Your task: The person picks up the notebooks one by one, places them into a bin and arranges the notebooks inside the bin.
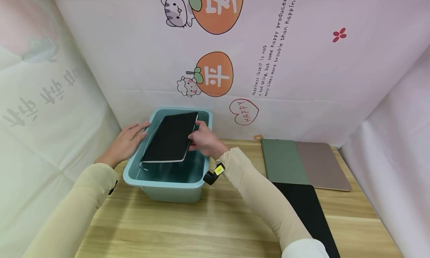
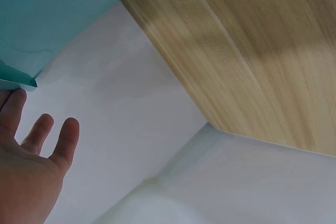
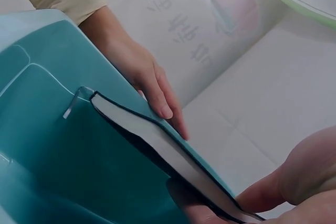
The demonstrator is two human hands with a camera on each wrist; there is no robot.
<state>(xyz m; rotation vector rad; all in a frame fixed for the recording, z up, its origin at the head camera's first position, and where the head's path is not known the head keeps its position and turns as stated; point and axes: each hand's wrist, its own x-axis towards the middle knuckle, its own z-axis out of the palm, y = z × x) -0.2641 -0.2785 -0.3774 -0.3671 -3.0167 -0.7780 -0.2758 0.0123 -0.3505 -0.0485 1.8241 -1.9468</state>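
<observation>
A black notebook (image 1: 171, 138) with white page edges and a ribbon marker (image 3: 76, 100) is tilted over the mouth of a teal plastic bin (image 1: 166, 183). My right hand (image 1: 206, 140) pinches the notebook by its right edge, thumb on one cover and fingers on the other, as the right wrist view shows. On the bin's left rim rests my left hand (image 1: 125, 144). Its fingers are fairly straight, and in the left wrist view the fingertips of the left hand (image 2: 31, 166) touch the rim's underside.
To the right on the wooden table (image 1: 174, 228) lie a green flat notebook or pad (image 1: 285, 161), a mauve one (image 1: 322, 164) and a black one (image 1: 309, 209), partly under my right forearm. A printed white cloth (image 1: 141, 56) hangs behind the bin.
</observation>
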